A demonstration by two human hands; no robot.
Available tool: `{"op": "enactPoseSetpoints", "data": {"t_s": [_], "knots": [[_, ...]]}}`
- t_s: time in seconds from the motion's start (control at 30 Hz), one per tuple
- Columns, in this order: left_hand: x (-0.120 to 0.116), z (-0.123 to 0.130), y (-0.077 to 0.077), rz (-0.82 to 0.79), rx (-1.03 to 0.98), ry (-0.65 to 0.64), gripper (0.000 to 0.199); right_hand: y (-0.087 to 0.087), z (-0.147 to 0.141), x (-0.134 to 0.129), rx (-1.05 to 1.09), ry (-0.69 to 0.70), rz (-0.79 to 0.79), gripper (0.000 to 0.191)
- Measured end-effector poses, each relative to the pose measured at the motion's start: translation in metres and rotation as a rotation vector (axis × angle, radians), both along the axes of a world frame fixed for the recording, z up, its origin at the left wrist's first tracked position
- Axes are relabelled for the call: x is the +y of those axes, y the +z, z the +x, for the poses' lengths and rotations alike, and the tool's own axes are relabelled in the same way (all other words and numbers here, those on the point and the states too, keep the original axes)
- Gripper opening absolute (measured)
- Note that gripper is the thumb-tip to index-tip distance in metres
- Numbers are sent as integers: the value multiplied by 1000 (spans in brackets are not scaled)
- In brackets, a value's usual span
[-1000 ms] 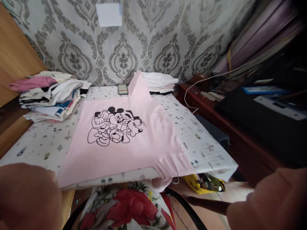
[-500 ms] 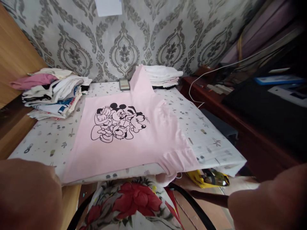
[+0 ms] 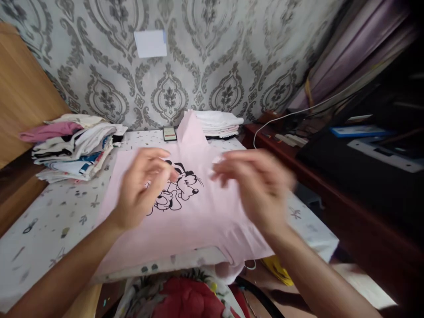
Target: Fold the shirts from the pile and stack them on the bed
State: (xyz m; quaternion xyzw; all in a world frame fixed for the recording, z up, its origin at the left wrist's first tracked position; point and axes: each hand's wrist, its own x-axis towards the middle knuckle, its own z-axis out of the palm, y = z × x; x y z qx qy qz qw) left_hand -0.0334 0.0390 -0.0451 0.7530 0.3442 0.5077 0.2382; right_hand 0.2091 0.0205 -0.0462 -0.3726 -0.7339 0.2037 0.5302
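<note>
A pale pink T-shirt (image 3: 185, 238) lies spread over the table, with a black line print of cartoon characters (image 3: 185, 190) on its front. Its far sleeve sticks up toward the back, and the near sleeve hangs over the front edge. Above the print hovers my left hand (image 3: 142, 185), fingers curved and apart, holding nothing I can see. My right hand (image 3: 261, 185) is raised over the shoulder end of the shirt, blurred by motion, its fingers stretched toward the left hand. Both hands appear apart from the cloth.
A pile of folded clothes (image 3: 76, 150) stands at the left, by a wooden panel (image 3: 29, 79). White folded garments (image 3: 218, 123) are stacked at the back, beside a small calculator-like device (image 3: 170, 134). A dark red desk (image 3: 331, 203) with a white cable (image 3: 285, 118) borders the right.
Both hands have come up from the lower corners to over the shirt. The camera has tilted up, showing more wall. The shirt lies as before.
</note>
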Motion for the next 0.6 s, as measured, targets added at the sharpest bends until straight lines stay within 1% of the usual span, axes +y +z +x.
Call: {"op": "enactPoseSetpoints", "data": {"t_s": [0.07, 0.1, 0.13, 0.2, 0.27, 0.3, 0.37, 0.43, 0.5, 0.57, 0.6], "knots": [[29, 9, -24, -27, 219, 34, 28, -28, -21, 44, -188, -10, -43, 38], [45, 12, -39, -25, 334, 62, 32, -44, -29, 64, -331, -23, -75, 41], [60, 12, -53, -29, 453, 60, 37, -59, -35, 82, -459, -38, -110, 46], [88, 6, -78, -93, 642, 78, 50, -84, -36, 107, -649, -79, -205, 53], [109, -11, -93, -165, 790, 127, 60, -99, -22, 122, -781, -154, -314, 59], [119, -23, -97, -200, 846, 171, 63, -103, -10, 127, -830, -207, -363, 61], [136, -57, -98, -267, 933, 292, 63, -106, 22, 134, -906, -337, -449, 63], [152, -96, -97, -334, 1013, 445, 61, -106, 58, 140, -948, -484, -508, 59], [167, -131, -98, -362, 1065, 553, 60, -105, 88, 145, -961, -593, -543, 56], [178, -152, -100, -360, 1086, 619, 58, -103, 105, 150, -957, -653, -552, 55], [181, -155, -101, -354, 1088, 652, 57, -101, 106, 152, -948, -666, -530, 54]]}}
